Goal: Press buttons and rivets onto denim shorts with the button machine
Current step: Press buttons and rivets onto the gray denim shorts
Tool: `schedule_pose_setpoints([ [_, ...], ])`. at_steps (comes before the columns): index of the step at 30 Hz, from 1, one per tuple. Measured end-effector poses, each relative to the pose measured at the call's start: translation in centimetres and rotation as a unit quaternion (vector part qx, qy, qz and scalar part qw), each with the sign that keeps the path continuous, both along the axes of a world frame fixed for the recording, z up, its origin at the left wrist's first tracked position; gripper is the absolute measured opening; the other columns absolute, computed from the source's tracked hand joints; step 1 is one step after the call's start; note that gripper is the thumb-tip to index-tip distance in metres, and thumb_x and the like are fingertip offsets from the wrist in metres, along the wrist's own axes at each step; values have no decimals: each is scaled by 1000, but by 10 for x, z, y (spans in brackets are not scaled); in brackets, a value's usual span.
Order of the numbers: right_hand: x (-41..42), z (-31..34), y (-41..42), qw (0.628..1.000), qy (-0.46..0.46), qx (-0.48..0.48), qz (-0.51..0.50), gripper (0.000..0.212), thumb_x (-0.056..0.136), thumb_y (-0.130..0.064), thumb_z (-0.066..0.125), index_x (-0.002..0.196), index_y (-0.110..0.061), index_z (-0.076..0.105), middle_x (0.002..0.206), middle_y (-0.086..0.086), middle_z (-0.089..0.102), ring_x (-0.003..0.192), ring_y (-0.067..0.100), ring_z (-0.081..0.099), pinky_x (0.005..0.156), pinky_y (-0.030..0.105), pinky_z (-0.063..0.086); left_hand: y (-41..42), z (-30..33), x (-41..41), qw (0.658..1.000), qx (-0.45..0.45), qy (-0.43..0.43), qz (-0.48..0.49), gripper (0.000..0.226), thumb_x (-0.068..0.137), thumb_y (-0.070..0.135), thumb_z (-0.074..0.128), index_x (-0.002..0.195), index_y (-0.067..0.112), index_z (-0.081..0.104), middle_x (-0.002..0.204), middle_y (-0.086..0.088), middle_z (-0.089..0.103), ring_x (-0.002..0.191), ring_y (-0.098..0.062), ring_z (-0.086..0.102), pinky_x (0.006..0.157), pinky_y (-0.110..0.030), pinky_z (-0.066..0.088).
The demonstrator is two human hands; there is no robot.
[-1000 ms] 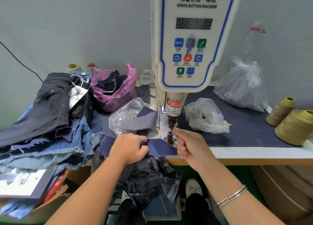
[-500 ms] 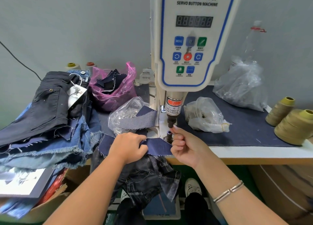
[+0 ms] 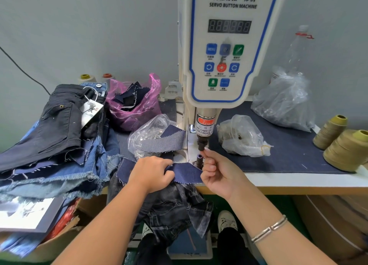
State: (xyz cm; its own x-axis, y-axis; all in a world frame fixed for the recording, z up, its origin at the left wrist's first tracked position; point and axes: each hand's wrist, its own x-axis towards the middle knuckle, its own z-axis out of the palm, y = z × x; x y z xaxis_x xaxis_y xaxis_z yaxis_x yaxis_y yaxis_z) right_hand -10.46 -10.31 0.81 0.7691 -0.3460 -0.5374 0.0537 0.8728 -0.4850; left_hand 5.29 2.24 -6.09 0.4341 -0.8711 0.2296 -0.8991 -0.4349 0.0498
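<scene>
While gripping a dark denim strip [image 3: 184, 172] at the near table edge, left hand [image 3: 152, 173], fingers curled and thumb pinching the cloth. Right hand [image 3: 218, 172] just right of the lower die [image 3: 199, 160], fingers curled, index and thumb tips together right beneath the upper punch [image 3: 201, 143]; anything pinched there too small to tell. Strip's right end lying against the die base, dark washed shorts [image 3: 171, 207] hanging below it off the table edge. Button machine [image 3: 229, 45] upright at centre, panel facing near, display unlit. Left of machine: clear bag [image 3: 147, 133] with a denim scrap [image 3: 165, 143] across it, pink bag [image 3: 135, 103] of dark offcuts behind, pile of denim shorts [image 3: 53, 145] far left with a black pair on top. Right of machine: small clear bag [image 3: 242, 139] on the blue mat [image 3: 288, 151], larger one [image 3: 284, 101] farther back, two thread cones [image 3: 342, 143] at right edge. Silver bracelet [image 3: 268, 229] on right wrist.
</scene>
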Motion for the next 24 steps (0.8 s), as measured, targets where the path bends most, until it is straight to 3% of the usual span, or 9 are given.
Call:
schedule_pose_setpoints([
  [15, -1, 2, 1, 1000, -10, 24, -5, 21, 93, -14, 54, 79, -2, 62, 42, -2, 48, 30, 5, 43, 31, 11, 31, 1, 2, -1, 1000, 9, 6, 1, 24, 67, 39, 33, 58, 19, 22, 51, -1, 31, 61, -26, 39, 53, -32, 22],
  [20, -1, 0, 2, 1000, -3, 4, -8, 21, 95, -14, 53, 80, -2, 61, 42, 0, 50, 30, 6, 44, 31, 12, 32, 1, 2, -2, 1000, -6, 15, -5, 27, 63, 45, 21, 59, 19, 24, 52, 0, 32, 60, -25, 39, 54, -32, 21],
  [24, -1, -2, 3, 1000, -11, -13, -8, 18, 95, -12, 53, 81, -3, 61, 43, 0, 49, 31, 6, 43, 32, 12, 33, 1, 1, 0, 1000, -6, 27, 0, 24, 66, 40, 32, 58, 19, 24, 52, 2, 33, 60, -25, 40, 53, -31, 22],
])
